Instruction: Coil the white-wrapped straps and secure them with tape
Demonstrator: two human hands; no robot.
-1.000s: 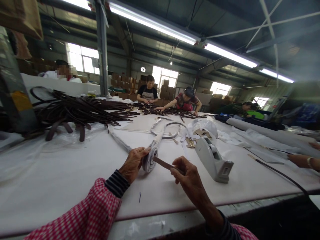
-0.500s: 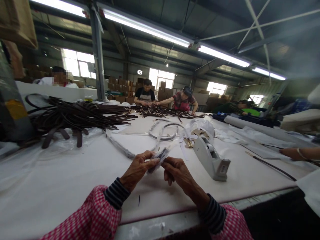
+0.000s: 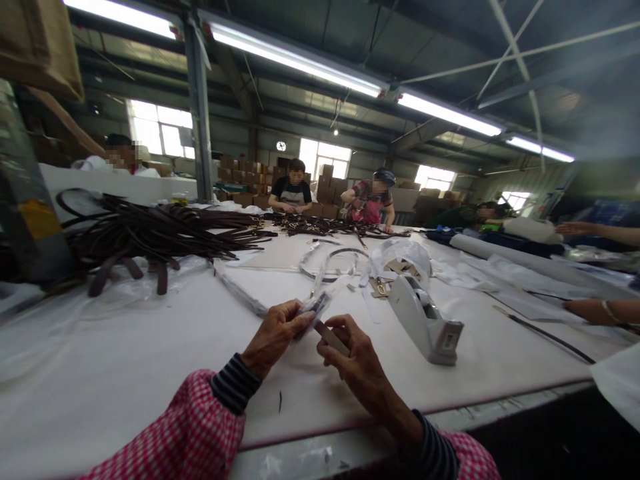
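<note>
My left hand (image 3: 273, 333) is closed on the end of a dark strap (image 3: 317, 305) wrapped in clear plastic, held just above the white tabletop. Thumb and fingers of my right hand (image 3: 356, 353) grip a flat grey-brown strip (image 3: 333, 339), whose far end meets the wrapped strap. Whether the strip is joined to the strap I cannot tell. Behind my hands lies a looped, plastic-wrapped strap (image 3: 240, 293). A grey tape dispenser (image 3: 425, 323) stands right of my right hand.
Dark brown straps (image 3: 165, 230) are heaped at the back left. Near the dispenser lie a crumpled plastic bag (image 3: 407, 252) and a gold clasp (image 3: 382, 288). A co-worker's arm (image 3: 593, 311) reaches in from the right. Two people work across the table (image 3: 200, 367).
My right hand has moved slightly down and away from the left, and the grey-brown strip now shows in its fingers. The left hand keeps hold of the wrapped strap.
</note>
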